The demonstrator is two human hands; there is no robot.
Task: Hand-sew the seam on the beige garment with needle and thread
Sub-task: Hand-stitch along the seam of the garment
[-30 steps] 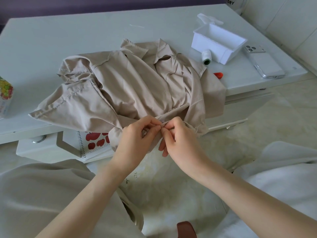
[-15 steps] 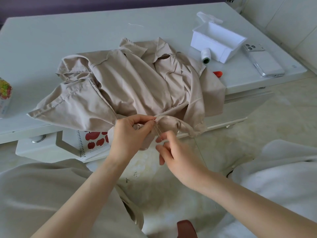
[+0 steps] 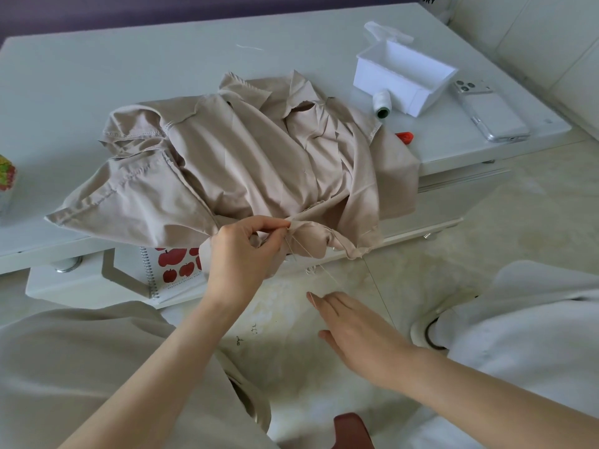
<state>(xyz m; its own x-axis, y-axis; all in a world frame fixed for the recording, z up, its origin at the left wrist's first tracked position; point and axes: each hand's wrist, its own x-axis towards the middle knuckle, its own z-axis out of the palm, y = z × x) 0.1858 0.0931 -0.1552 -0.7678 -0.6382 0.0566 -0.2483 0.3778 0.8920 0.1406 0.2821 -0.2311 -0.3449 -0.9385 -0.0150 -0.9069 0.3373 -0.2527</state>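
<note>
**Beige cloth on a white table**

Head view: the beige garment [image 3: 246, 163] lies crumpled on a white table [image 3: 97, 76]. It hangs over the front edge, above a pale shiny floor [image 3: 486, 222]. The left hand [image 3: 243, 254] pinches its hem. A thin thread [image 3: 311, 256] runs from there toward the right hand [image 3: 356, 328]. Its fingers lie straight, but I cannot tell if they hold the thread. The needle is too small to find. A white box [image 3: 405, 76], a spool [image 3: 382, 105] and a phone [image 3: 492, 111] sit far right. A bright thing [image 3: 6, 173] is cut off at the left.
</note>
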